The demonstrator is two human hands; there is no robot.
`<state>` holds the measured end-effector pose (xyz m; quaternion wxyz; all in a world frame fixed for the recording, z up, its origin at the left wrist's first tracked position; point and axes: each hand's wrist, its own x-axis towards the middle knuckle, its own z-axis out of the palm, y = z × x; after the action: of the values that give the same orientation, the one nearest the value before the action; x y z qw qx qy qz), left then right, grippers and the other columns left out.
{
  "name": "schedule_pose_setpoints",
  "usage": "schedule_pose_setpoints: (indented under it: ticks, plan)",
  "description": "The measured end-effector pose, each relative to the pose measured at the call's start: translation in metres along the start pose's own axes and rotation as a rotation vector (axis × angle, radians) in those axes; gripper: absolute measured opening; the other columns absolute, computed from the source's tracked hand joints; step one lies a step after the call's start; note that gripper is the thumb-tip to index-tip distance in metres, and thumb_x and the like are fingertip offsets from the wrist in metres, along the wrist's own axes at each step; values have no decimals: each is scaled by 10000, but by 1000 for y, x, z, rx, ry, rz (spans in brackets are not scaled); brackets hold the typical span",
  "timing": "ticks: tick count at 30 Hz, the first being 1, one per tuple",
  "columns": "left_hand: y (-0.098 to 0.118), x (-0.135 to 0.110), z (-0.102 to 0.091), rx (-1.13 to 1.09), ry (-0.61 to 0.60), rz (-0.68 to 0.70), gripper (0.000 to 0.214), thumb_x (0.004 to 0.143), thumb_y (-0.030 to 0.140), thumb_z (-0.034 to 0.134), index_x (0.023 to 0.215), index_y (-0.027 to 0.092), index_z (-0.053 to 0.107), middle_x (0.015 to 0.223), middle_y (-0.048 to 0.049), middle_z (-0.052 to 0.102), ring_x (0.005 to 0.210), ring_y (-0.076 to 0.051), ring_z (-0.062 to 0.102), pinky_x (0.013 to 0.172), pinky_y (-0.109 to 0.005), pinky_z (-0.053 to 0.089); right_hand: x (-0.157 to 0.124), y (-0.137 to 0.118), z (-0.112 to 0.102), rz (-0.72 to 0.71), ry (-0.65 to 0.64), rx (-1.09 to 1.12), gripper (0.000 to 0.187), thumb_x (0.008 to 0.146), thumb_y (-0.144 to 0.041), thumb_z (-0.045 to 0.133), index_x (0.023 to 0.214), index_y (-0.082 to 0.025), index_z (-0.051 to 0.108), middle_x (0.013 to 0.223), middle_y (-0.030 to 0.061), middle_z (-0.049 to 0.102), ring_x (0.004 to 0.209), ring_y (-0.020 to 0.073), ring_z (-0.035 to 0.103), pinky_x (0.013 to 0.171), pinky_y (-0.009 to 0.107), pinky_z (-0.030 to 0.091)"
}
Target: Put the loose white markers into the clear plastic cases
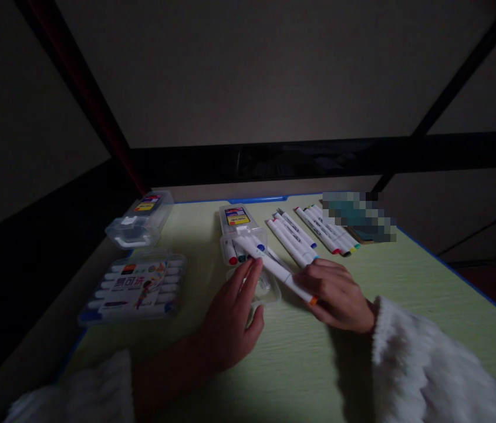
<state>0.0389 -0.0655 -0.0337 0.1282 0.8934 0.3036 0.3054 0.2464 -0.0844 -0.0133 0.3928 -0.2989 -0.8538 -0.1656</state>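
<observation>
The right hand (338,294) has a marker (280,271) pinched between thumb and fingers near its orange end (313,300). The marker is white and smooth — a straight, slim barrel with a faint seam partway along and small dark print too blurred to read. It slants above the table (292,376), orange end low and toward the right hand, the other end up at the mouth of the middle case (239,217). A second pale shape runs close along its far side; whether the hand grips that too, I cannot tell.

The left hand (232,323) is loosely stretched out, fingers side by side and thumb apart, its fingertips at the marker's near side — touching or just short of it, I cannot tell.

The case is clear plastic with a label; red, green and blue ends show at its mouth. To its right lie two groups of white markers, the near group (294,238) and the far group (327,229). On the left is a filled case (135,288).
</observation>
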Motion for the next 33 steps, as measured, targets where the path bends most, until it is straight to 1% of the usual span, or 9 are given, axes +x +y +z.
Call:
schedule_pose_setpoints:
  ticks: [7,12,14,16,21,28,33]
  plan:
    - [-1,0,2,-5,0,-12,714,790,81,435,1408,203,99,1372,-143,322,1278,-265,343,1039,-414,361,0,-2,2,7,20,-19,137,836,-142,397,930,-168,494,610,19,514,519,148,426,473,276,394]
    - [1,1,0,-36,39,-4,728,773,65,440,1406,221,116,1275,-131,350,1168,-247,435,959,-381,440,-1,-3,5,22,23,6,157,857,-159,371,950,-166,498,645,29,545,526,143,453,476,275,409]
    - [2,2,-1,-27,58,6,729,768,67,448,1404,220,128,1239,-128,350,1135,-250,440,942,-387,448,-1,-3,6,29,23,22,166,860,-164,367,961,-167,498,661,34,556,537,144,469,481,275,419]
    - [2,2,-2,-9,65,8,735,766,71,457,1404,222,126,1244,-130,327,1149,-263,413,954,-407,431,-1,-4,7,40,23,31,169,856,-162,374,969,-166,499,664,36,561,540,146,477,482,276,423]
    - [3,2,-4,8,51,1,736,786,92,459,1408,233,93,1331,-139,233,1236,-294,322,1011,-457,362,0,-5,9,49,21,60,180,831,-140,411,982,-150,508,678,50,582,560,153,508,497,279,430]
    - [1,1,-2,-17,37,-14,722,796,86,450,1407,227,92,1415,-139,163,1315,-300,237,1057,-472,303,2,-6,9,75,33,68,196,854,-160,383,996,-154,518,690,47,587,563,149,519,500,281,438]
    - [0,0,-1,-2,29,-7,716,802,83,435,1410,199,75,1459,-149,124,1356,-294,155,1081,-470,260,4,-9,12,108,50,57,181,858,-176,385,988,-167,511,712,49,608,606,157,564,533,293,465]
